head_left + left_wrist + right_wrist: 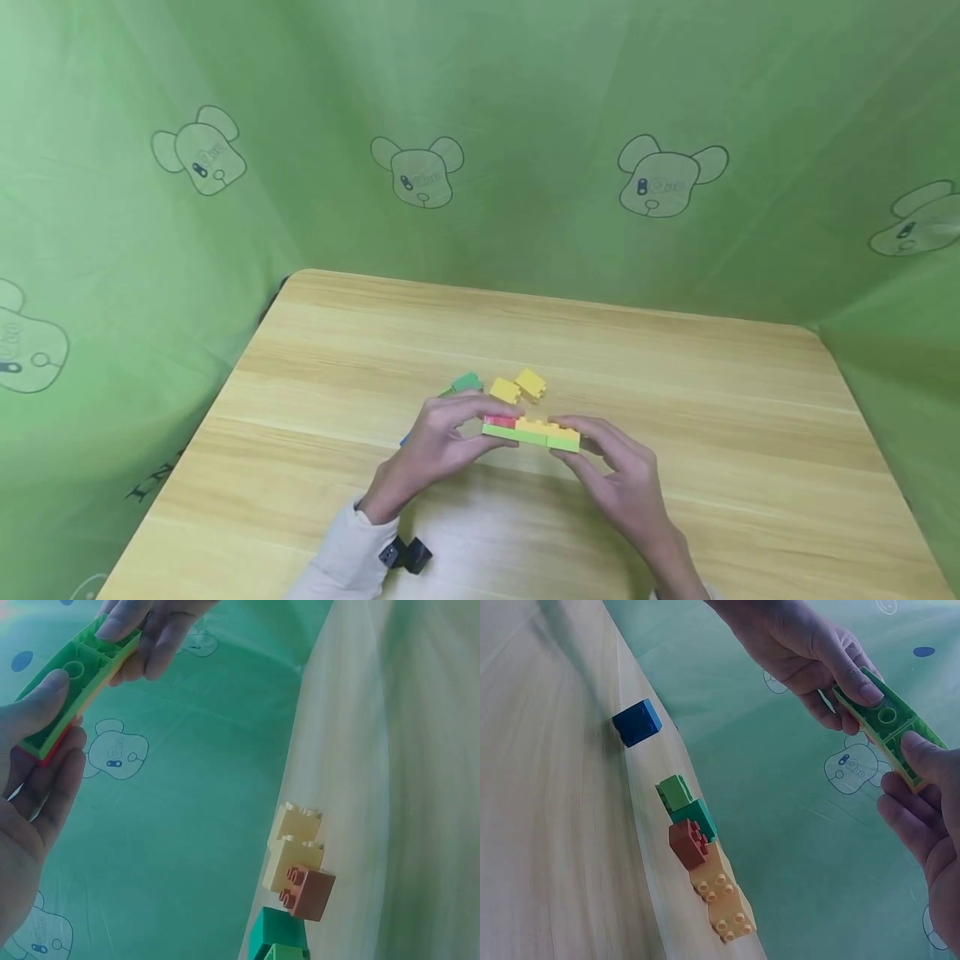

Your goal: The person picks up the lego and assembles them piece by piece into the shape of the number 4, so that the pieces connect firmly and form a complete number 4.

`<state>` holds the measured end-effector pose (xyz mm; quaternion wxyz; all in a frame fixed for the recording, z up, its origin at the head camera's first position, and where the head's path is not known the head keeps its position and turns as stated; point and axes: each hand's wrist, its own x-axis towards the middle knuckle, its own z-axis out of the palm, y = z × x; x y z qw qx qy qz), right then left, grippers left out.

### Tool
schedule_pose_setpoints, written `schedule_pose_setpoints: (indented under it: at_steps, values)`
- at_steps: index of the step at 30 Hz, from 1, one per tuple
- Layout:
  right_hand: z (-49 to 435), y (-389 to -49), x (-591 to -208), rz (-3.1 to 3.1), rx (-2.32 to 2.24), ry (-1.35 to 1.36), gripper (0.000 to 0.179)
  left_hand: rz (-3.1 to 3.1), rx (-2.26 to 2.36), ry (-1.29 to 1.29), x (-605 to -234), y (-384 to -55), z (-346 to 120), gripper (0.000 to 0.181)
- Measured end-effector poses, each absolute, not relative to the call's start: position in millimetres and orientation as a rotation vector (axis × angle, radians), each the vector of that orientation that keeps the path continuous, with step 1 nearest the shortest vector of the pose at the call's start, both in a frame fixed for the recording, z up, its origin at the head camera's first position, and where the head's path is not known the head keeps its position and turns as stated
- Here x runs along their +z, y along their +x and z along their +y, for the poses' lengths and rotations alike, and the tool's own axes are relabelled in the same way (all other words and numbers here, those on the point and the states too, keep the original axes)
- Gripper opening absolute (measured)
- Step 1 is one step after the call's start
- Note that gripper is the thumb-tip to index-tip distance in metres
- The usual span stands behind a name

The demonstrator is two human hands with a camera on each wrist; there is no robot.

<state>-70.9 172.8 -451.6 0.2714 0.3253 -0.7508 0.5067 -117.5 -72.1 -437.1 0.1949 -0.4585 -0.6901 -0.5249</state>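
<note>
A row of toy building bricks is held up above the table, light green below, with red at the left and yellow at the right on top. My left hand pinches its red end, thumb underneath and fingers above. The opposite end is pinched by my right hand. Both wrist views show the hollow green underside, a thumb pressed on it from each side. Fingers cover part of the red brick.
Loose bricks lie on the wooden table beyond my hands: two yellow bricks, a dark green brick, a light green brick, a reddish-brown brick and a blue brick. Green cloth hangs behind the table.
</note>
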Motion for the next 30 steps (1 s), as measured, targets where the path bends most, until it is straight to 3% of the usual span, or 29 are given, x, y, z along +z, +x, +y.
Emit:
schedule_pose_setpoints:
  at_steps: [8, 15, 23, 30]
  values:
    - [171.9, -71.5, -448.9, -2.023, 1.352, 0.872, 0.042, -1.931, -1.506, -1.269, -437.0, -115.7, -71.9, 0.039]
    - [171.5, -72.3, -446.2, -2.021, 1.329, 0.869, 0.04, -1.993, -1.579, -1.247, -438.8, -113.5, -69.6, 0.052]
    - [170.0, -73.4, -444.6, -2.011, 1.351, 0.89, 0.039, -2.004, -1.583, -1.229, -439.8, -112.3, -68.4, 0.039]
    - [170.0, -72.9, -442.2, -2.04, 1.396, 0.89, 0.046, -1.98, -1.602, -1.224, -438.6, -111.5, -70.3, 0.039]
